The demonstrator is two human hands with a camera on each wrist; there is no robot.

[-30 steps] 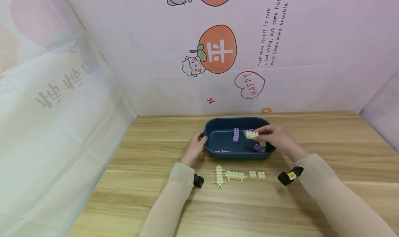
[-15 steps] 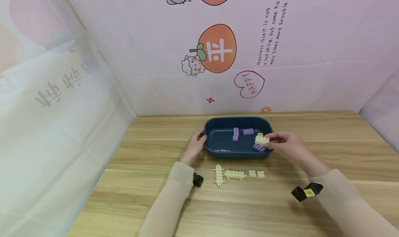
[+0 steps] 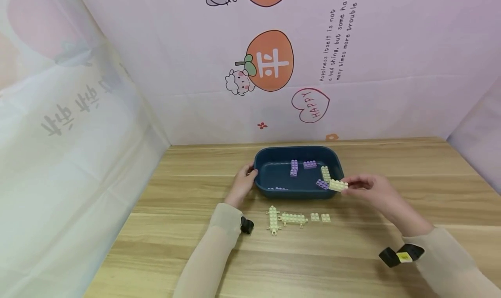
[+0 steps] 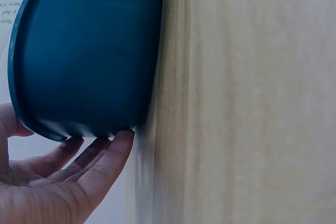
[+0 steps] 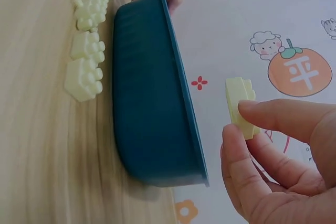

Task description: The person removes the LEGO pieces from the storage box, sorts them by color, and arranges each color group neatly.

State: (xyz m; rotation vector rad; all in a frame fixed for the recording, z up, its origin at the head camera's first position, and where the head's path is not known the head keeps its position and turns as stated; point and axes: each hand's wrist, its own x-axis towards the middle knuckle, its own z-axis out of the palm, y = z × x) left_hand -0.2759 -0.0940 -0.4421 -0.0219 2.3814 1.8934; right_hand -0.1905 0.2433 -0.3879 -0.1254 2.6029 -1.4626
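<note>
A pale yellow building brick [image 3: 338,185] is pinched between the thumb and fingers of my right hand [image 3: 369,189], over the right front rim of a dark blue bin [image 3: 297,194]. In the right wrist view the brick [image 5: 241,106] is held apart from the bin [image 5: 149,93]. My left hand [image 3: 243,182] grips the bin's left end; in the left wrist view its fingertips [image 4: 123,136] press the outer wall and the thumb is at the rim. Inside lie another pale yellow brick [image 3: 325,173] and several purple bricks [image 3: 309,164]. The near inner floor is partly hidden by the front wall.
In front of the bin on the wooden table [image 3: 297,263] lie two long pale yellow pieces with side clips, one lengthwise [image 3: 273,220], one crosswise [image 3: 293,219]. Two small square bricks [image 3: 320,217] sit to their right. A printed cloth [image 3: 211,115] hangs behind the table.
My right hand has drawn back right and toward me with the yellow brick, from over the bin's inside to its right front rim. The left hand keeps its grip on the bin.
</note>
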